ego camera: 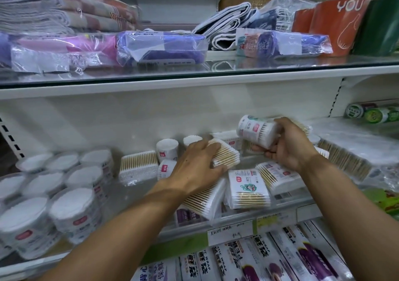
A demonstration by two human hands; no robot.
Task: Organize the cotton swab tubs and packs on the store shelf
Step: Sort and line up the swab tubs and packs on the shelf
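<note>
Our right hand [287, 144] held a round cotton swab tub [255, 130] tipped on its side above the middle of the shelf [138, 192], fingers and thumb curled round it in a firm grip. Our left hand [194, 162] lay over a flat pack of wooden-stick swabs [226, 154], fingers bent round its edges, lifted a little above the other packs [248, 189] that lay scattered towards the shelf's front edge. Upright tubs [71, 209] stood grouped at the shelf's left end, and a few smaller tubs [167, 149] stood near the back wall. Plastic wrap boxes [269, 259] filled the shelf below.
</note>
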